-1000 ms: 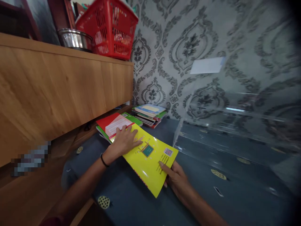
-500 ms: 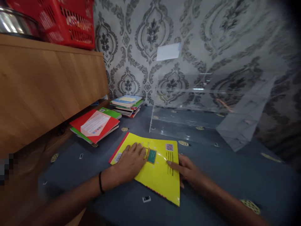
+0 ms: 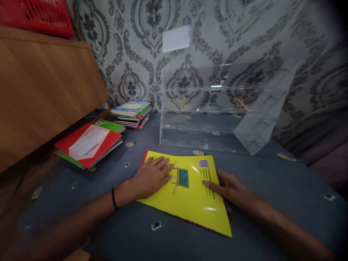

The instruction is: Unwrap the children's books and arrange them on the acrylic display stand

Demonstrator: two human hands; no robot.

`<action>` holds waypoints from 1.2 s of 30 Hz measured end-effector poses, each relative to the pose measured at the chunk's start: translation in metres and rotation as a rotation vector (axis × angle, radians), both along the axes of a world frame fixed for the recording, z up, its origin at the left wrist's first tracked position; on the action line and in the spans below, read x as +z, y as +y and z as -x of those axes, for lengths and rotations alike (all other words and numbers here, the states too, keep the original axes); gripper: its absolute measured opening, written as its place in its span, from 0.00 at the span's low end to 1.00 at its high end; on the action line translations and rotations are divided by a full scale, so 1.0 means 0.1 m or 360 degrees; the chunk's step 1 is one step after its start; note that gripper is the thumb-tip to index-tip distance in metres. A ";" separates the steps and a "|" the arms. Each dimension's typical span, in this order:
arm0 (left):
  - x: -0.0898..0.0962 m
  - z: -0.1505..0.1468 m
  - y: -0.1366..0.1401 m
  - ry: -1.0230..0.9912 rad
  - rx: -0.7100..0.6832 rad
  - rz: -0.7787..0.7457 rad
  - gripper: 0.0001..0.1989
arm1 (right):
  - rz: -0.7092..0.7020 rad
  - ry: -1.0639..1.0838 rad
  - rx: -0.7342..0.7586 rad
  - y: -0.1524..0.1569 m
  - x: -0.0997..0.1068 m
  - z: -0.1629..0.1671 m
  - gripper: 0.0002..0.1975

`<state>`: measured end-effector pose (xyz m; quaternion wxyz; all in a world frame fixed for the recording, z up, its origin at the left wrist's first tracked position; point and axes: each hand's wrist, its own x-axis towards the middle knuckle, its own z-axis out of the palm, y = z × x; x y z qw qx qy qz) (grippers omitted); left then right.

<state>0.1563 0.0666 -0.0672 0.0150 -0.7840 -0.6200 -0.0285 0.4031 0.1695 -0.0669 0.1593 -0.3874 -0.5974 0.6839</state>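
Observation:
A yellow book (image 3: 195, 203) with a red spine lies on the dark blue tabletop, a QR code and a small green chalkboard picture on its cover. My left hand (image 3: 153, 175) rests flat across its left part, fingers stretched out over the cover and partly hiding the spine. At the right edge, my right hand (image 3: 231, 186) grips the book, thumb on top and the other fingers mostly hidden beyond and under the edge. The book's near right corner lifts slightly or curves; I cannot tell which.
A clear acrylic rack (image 3: 195, 139) with tiers stands behind the book, against the patterned wall. To the left are a pile of books topped by a red one (image 3: 108, 136) and a taller stack (image 3: 130, 108). A wooden cabinet (image 3: 49, 79) carries a red basket (image 3: 49, 18).
My view has turned right and down. The yellow book has shifted to the right over the tabletop with both hands on it, and my left hand now covers its barcode.

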 end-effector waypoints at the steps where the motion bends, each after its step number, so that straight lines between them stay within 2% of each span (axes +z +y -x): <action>1: -0.01 0.07 0.04 -0.0013 0.0040 -0.0005 0.21 | -0.0022 -0.0040 0.0011 0.03 0.00 -0.02 0.32; 3: -0.03 0.22 0.10 -0.0060 0.0118 -0.0036 0.21 | -0.0095 -0.0171 -0.0013 0.09 -0.02 -0.06 0.37; 5: -0.05 0.34 0.13 -0.0127 0.0136 -0.0063 0.21 | -0.0287 -0.0341 -0.0148 0.16 -0.04 -0.11 0.38; 8: -0.07 0.43 0.13 -0.0194 0.0107 -0.0074 0.21 | -0.0852 -0.0586 -0.0451 0.20 -0.03 -0.16 0.33; 10: -0.09 0.43 0.12 -0.0214 0.0114 -0.0067 0.21 | -0.1225 -0.0692 -0.0520 0.17 0.02 -0.11 0.28; 11: -0.10 0.42 0.11 -0.0232 0.0124 -0.0066 0.21 | -0.1364 -0.0689 -0.0477 0.13 0.06 -0.05 0.24; 13: -0.14 0.42 0.12 -0.0307 0.0140 -0.0099 0.21 | -0.1563 -0.0509 -0.0210 0.00 0.12 0.14 0.14; 15: -0.19 0.45 0.13 -0.0474 0.0144 -0.0186 0.21 | -0.1672 -0.0195 0.0374 -0.15 0.16 0.40 0.09; 17: -0.23 0.51 0.16 -0.0749 0.0161 -0.0278 0.20 | -0.1718 -0.0017 0.0873 -0.28 0.17 0.67 0.11; 19: -0.25 0.59 0.19 -0.1057 0.0202 -0.0310 0.20 | -0.1913 -0.0019 0.1119 -0.34 0.15 0.91 0.14; 21: -0.25 0.67 0.21 -0.1296 0.0251 -0.0280 0.18 | -0.2067 -0.0101 0.1220 -0.34 0.10 1.09 0.17; 24: -0.24 0.73 0.23 -0.1468 0.0268 -0.0220 0.17 | -0.2131 -0.0198 0.1249 -0.27 0.03 1.23 0.21; 27: -0.24 0.74 0.23 -0.1485 0.0249 -0.0201 0.17 | -0.2102 -0.0204 0.1243 -0.22 -0.04 1.27 0.23; 32: -0.23 0.71 0.20 -0.1359 0.0227 -0.0173 0.17 | -0.2070 -0.0192 0.1207 -0.18 -0.09 1.25 0.23; 36: -0.25 0.68 0.17 -0.1168 0.0195 -0.0196 0.17 | -0.2066 -0.0324 0.1069 0.01 -0.12 1.10 0.23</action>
